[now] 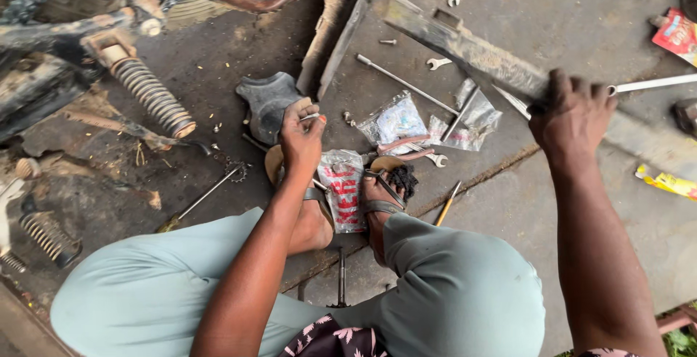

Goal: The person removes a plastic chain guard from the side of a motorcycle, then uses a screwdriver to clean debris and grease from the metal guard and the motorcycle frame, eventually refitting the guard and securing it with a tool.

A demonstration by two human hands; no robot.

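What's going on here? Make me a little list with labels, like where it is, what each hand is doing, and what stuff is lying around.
place: dirty concrete floor, person squatting in sandals
left hand: pinching a small metal pin above the left foot
right hand: reaching out, gripping a thin metal tool beside a long rusty bar
near the feet: clear plastic bags, a red and white packet, small spanners
to the left: coil spring on a rusty machine part
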